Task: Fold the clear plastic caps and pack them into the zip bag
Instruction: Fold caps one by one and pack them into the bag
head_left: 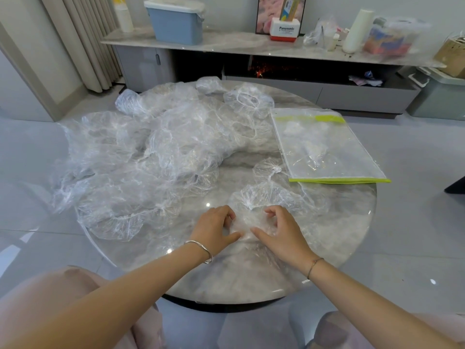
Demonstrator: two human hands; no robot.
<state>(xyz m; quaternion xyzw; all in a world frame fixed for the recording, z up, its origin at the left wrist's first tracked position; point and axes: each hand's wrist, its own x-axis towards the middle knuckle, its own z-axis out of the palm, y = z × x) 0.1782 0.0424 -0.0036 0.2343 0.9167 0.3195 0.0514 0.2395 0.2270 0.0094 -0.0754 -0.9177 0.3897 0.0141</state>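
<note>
The clear plastic cap (pixel 266 197) being worked lies crumpled on the near middle of the desk (pixel 226 278), directly in front of the person. The left hand (pixel 216 229) and right hand (pixel 280 231) sit side by side on its near part, fingers curled and thumbs pointing toward each other, each pinching a bit of the film. This looks like the start of a fold. It would likely go best if the film were first pulled flat and the gathered rim drawn straight, then each crease pressed down with flat fingers so trapped air escapes; the thin plastic will probably spring back or slide on the glossy top if let go too soon. A small cap (pixel 268 168) lies just beyond, between the held cap and the zip bag (pixel 324 147). The bag rests flat to the right, its near corner reaching the rim of the desk, so a careless tug could slide it off. The pile of caps (pixel 151 157) fills the left and far side, with some film hanging over the left rim. Bare top lies only around and behind the hands, so folding is best kept here.
</note>
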